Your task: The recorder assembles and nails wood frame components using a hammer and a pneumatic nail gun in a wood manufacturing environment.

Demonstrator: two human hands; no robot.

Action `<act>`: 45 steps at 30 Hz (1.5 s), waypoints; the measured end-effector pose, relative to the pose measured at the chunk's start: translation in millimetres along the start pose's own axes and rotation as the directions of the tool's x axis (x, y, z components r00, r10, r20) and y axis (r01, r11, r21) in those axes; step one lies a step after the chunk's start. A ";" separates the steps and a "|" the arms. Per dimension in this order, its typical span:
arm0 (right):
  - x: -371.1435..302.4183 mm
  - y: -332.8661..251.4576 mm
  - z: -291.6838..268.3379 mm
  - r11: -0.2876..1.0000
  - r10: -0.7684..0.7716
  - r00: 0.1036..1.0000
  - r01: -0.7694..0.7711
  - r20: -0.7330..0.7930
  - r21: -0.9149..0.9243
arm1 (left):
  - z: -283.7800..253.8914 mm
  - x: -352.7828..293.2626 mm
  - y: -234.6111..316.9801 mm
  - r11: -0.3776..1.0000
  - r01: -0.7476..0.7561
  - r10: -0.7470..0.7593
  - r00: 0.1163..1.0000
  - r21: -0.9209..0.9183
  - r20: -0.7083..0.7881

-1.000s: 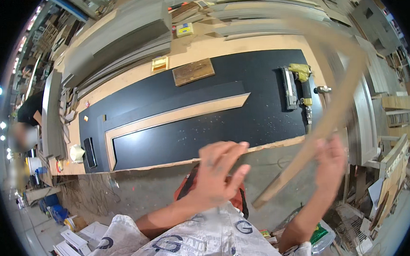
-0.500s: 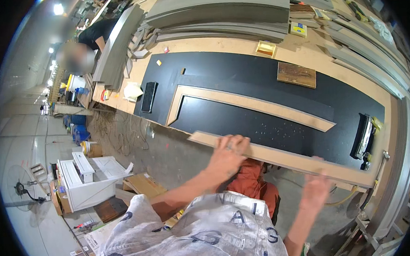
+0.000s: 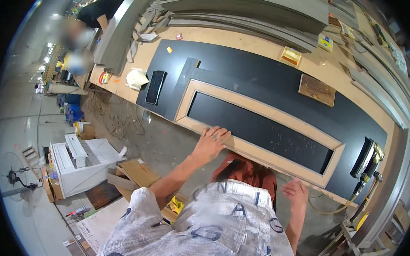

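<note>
A black panel (image 3: 253,79) covered much of the wooden desk (image 3: 195,34), with grey boards (image 3: 245,14) stacked along the far side. A co-worker (image 3: 99,13) leaned at the upper left; a white cabinet (image 3: 93,171) stood on the floor (image 3: 168,139). The four-sided frame (image 3: 259,109) lay on the panel, its near strip running along the desk's near edge. Black surface showed between it and the block (image 3: 317,90), the phone (image 3: 156,87) and the nail gun (image 3: 365,159). The hands were apart: the left hand (image 3: 210,144) rested on the near strip, its grip unclear; the right hand (image 3: 296,191), fingers loosely parted, was just beside the edge.
</note>
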State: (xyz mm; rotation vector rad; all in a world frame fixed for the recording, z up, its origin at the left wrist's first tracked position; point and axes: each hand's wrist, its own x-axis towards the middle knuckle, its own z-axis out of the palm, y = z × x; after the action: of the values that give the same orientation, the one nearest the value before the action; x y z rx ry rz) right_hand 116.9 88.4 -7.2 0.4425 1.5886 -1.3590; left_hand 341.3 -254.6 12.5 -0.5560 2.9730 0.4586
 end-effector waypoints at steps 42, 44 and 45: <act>53.1 -82.0 -40.7 0.617 -0.723 0.553 0.250 -0.413 -0.746 | 70.9 305.3 249.3 0.736 -0.662 0.673 0.738 -0.140 0.050; 53.4 -82.2 -41.1 0.640 -0.698 0.579 0.242 -0.421 -0.729 | 73.6 306.0 249.6 0.744 -0.654 0.665 0.745 -0.139 0.052; 53.8 -82.3 -40.8 0.643 -0.701 0.572 0.249 -0.426 -0.724 | 74.1 306.2 249.4 0.745 -0.656 0.665 0.745 -0.120 0.051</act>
State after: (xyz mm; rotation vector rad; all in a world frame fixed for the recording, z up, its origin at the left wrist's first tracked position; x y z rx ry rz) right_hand 10.6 83.2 -9.9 0.0527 2.8497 -1.0054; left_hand -32.8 -114.4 -30.5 0.5559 2.9804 0.6464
